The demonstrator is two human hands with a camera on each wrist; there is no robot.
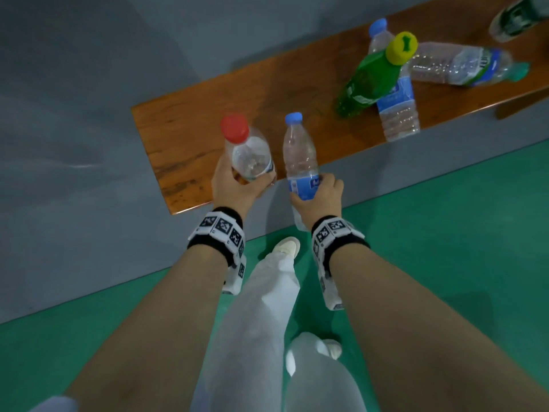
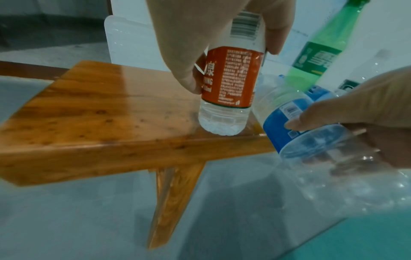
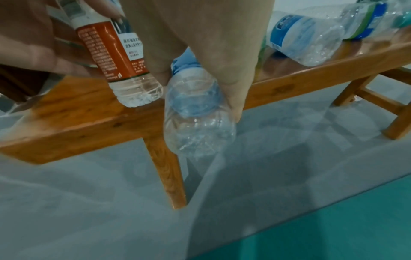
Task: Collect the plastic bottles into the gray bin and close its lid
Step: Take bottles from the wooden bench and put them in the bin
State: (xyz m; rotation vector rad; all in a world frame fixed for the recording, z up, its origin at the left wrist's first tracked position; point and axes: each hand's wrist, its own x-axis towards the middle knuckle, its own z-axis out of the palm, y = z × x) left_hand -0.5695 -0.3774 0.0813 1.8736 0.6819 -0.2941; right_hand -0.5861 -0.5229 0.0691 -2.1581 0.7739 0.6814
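My left hand [image 1: 237, 185] grips a clear bottle with a red cap [image 1: 248, 147], its red label [image 2: 231, 77] showing in the left wrist view, just over the near end of the wooden bench [image 1: 190, 129]. My right hand [image 1: 319, 194] grips a clear blue-capped bottle with a blue label [image 1: 298, 150], held off the bench's front edge; its base [image 3: 198, 126] hangs over the floor. Further along the bench stand a green bottle with a yellow cap [image 1: 371, 75] and a blue-labelled clear bottle [image 1: 398, 111]. Another clear bottle [image 1: 463, 66] lies on its side. The gray bin is not in view.
A dark green bottle [image 1: 517, 16] shows at the bench's far right end. The bench has angled wooden legs [image 3: 166, 172]. Gray floor lies under it and green floor [image 1: 445, 233] nearer me, where my white-trousered legs and shoes [image 1: 286, 245] stand.
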